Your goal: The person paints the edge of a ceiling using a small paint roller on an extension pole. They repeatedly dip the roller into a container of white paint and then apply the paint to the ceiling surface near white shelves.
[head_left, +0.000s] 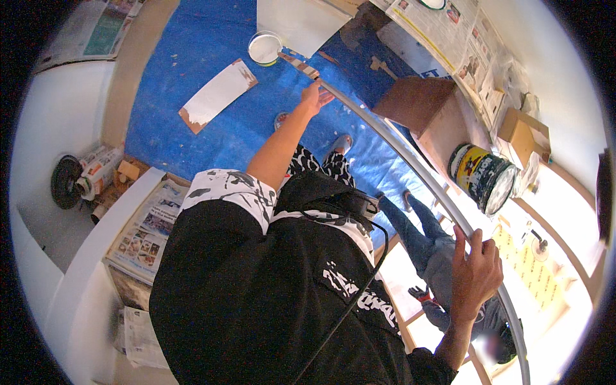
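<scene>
Left hand [314,97]: holding grey strip [398,146]
Right hand [478,266]: likewise, lower right
Board [218,95], upper left: middle white; brown ends apparently uncoated

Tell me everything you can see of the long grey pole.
The long, slim grey pole looks smooth, its material unclear. It slants from upper middle to beyond the lower edge, its bend perhaps from the lens. A tan and brown banded section seems to form its far end, above blue floor sheeting. The bare right hand grips it; the left hand meets it near the bands.
</scene>
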The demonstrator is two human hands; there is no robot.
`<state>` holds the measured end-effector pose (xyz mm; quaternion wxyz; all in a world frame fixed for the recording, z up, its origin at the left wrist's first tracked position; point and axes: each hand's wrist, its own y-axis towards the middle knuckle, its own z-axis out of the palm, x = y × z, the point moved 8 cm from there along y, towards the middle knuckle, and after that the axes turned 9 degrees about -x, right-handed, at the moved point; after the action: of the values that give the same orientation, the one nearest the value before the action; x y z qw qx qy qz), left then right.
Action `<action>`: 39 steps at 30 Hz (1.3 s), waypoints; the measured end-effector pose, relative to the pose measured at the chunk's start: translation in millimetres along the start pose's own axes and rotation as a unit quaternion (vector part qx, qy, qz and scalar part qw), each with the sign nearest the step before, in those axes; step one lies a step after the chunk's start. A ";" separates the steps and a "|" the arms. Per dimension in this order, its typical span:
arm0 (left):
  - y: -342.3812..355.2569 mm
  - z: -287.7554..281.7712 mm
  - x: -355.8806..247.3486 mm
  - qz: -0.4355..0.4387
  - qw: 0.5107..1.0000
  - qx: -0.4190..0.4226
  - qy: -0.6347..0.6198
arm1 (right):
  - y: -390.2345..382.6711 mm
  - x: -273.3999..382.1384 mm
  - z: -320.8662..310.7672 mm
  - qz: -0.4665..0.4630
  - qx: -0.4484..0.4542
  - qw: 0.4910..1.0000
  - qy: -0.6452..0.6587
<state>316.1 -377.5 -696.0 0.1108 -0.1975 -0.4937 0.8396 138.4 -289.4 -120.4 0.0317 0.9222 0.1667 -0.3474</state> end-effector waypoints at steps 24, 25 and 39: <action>-165.3 90.8 6.8 0.026 0.991 0.132 0.002 | -78.2 -129.9 -85.3 0.083 -0.034 0.996 0.024; -172.2 88.2 7.8 0.017 0.990 0.138 -0.008 | -76.1 -130.0 -87.3 0.057 -0.041 0.996 0.046; -71.2 -137.5 -4.9 0.056 0.984 -0.137 0.098 | -63.9 11.6 69.4 0.011 0.098 0.973 0.211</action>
<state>380.5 -236.6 -692.5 0.0832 -0.3199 -0.5789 0.7454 81.8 -237.9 -176.8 -0.0905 0.9751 0.1251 -0.1592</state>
